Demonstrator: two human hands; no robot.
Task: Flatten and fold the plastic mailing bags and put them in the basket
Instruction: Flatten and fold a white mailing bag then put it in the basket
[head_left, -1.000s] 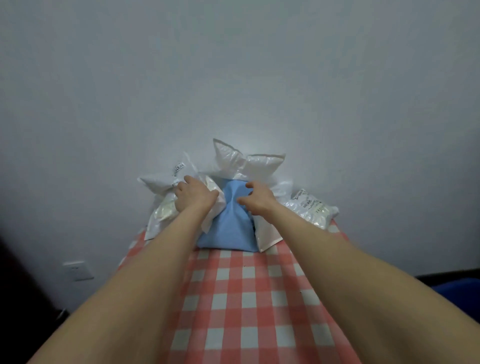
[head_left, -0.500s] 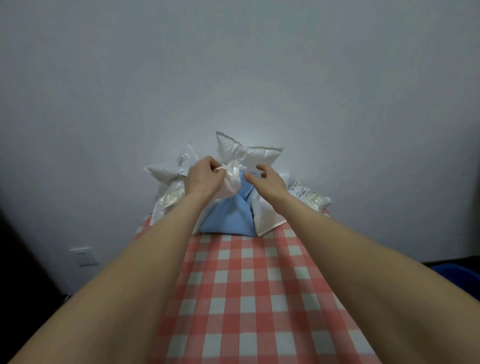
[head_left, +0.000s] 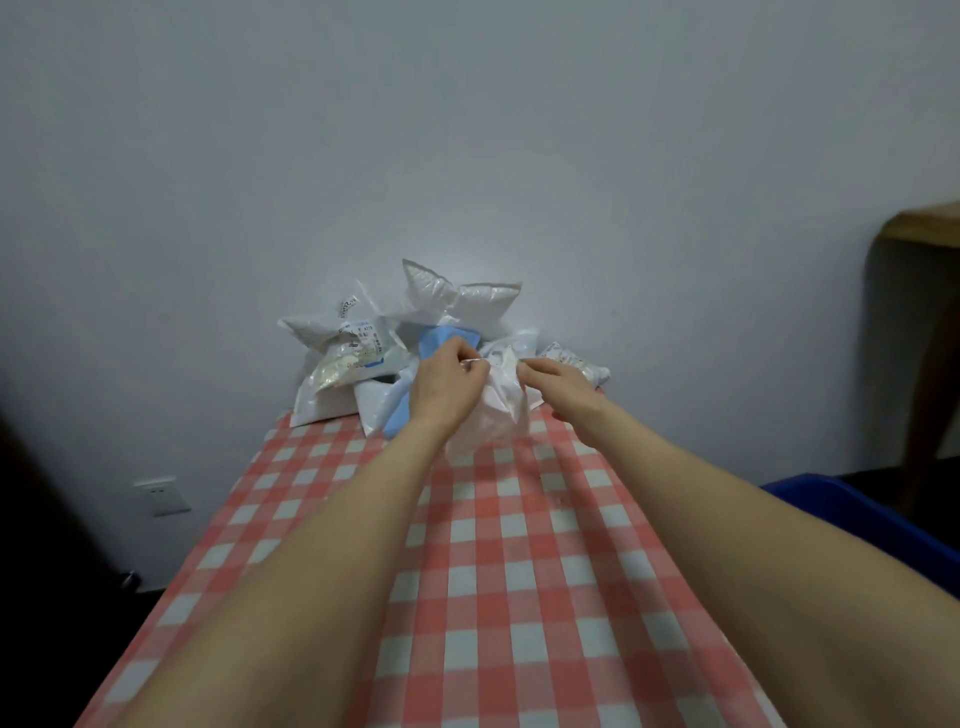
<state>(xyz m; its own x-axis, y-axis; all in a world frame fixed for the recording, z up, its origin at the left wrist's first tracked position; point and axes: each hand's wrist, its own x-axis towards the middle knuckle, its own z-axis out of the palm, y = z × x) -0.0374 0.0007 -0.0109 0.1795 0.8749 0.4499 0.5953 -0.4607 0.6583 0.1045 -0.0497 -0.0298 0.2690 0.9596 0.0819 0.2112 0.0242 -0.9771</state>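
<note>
Gripping white bag (head_left: 498, 410): left hand (head_left: 441, 389), right hand (head_left: 563, 387) | bag pile (head_left: 337, 374) behind | blue basket (head_left: 857, 506) right

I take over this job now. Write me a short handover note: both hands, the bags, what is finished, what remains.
Left hand: grips the top of a white bag, held in front of the pile.
Right hand: pinches the same bag's other side.
The pile, white bags and one blue bag, lies at the table's far end by the wall.
Blue basket: low right, inside hidden.
Done: no folded bag in view. Left: flatten and fold this bag, basket it, then the rest.
</note>
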